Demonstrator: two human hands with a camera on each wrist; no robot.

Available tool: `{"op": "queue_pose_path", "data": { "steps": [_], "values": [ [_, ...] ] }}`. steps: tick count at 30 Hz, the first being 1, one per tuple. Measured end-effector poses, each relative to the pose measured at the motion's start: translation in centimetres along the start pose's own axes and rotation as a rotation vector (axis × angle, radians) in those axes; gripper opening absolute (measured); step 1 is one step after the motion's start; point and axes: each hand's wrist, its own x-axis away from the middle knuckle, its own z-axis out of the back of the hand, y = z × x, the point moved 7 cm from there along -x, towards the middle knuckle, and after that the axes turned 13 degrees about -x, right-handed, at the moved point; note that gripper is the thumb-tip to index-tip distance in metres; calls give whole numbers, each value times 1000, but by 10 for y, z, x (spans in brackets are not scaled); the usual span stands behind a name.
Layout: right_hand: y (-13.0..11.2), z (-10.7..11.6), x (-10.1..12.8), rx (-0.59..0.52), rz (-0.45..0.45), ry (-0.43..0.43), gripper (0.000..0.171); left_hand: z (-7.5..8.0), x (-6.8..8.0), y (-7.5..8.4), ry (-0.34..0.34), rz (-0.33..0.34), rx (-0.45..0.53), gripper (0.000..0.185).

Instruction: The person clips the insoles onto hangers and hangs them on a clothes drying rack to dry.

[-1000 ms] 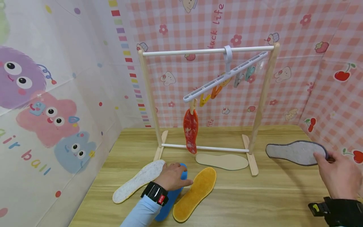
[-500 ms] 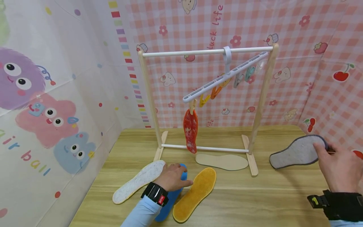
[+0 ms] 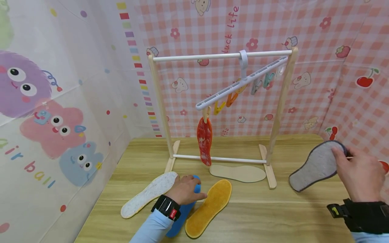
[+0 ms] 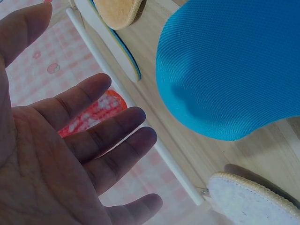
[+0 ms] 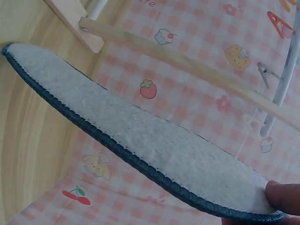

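Observation:
A grey insole [image 3: 319, 164] with dark stitched edging tilts above the right side of the table, its wide end pinched between the thumb and fingers of my right hand [image 3: 361, 172]. In the right wrist view the insole [image 5: 140, 131] stretches across the frame, thumb on its face. My left hand [image 3: 185, 189] hovers over a blue insole [image 3: 181, 219], fingers spread and relaxed, nothing in them. In the left wrist view a gap shows between those fingers and the blue insole [image 4: 225, 70]. A white speckled insole [image 3: 149, 194] and a mustard-yellow insole [image 3: 209, 209] lie on either side.
A wooden rack [image 3: 281, 108] carries a white hanger bar [image 3: 225, 92] with several clothespins [image 3: 232, 99]. One wooden clothespin holds a red insole [image 3: 204, 141]. A beige insole [image 3: 237, 173] lies by the rack's base. Patterned cloth walls stand behind and at both sides.
My right hand has turned the grey insole from nearly level to a slant, its narrow end now lower, and shifted slightly left. My left hand stays put.

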Motion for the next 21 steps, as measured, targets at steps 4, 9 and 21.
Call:
{"op": "queue_pose_path", "data": {
  "steps": [4, 9, 21],
  "values": [
    [-9, -3, -1, 12, 5, -52, 38, -1, -1, 0, 9, -3, -14, 52],
    [-21, -7, -2, 10, -5, -110, 41, 0, -2, 1, 29, -5, -27, 52],
    [-47, -11, 6, -46, 170, -67, 36, 14, -8, 2, 63, -2, -53, 53]
  ]
}}
